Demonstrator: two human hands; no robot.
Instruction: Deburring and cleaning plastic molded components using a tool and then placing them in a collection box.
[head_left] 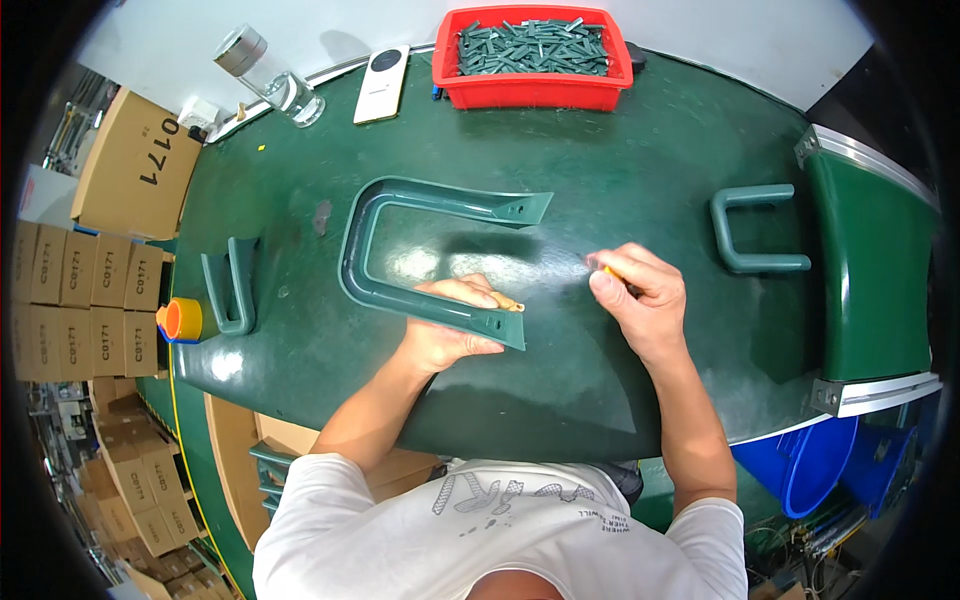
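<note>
over the green table, the left hand grips a u-shaped handle by its near leg, open ends pointing right toward the separate right hand, which pinches a small orange item.

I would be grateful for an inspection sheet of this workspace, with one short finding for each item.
Surface: green table, glossy, with a dark patch left of centre.
Job's things: U-shaped green part in hand; similar parts lie at left and right.
Clutter: clear bottle, phone, red bin of small green pieces, yellow round item.
Hands: left hand grips the part's near arm; right hand pinches a small orange item, mostly hidden.
Cables: tangled strands at lower right, too unclear to identify.
Surroundings: stacked cardboard boxes at left, blue containers at lower right.
</note>
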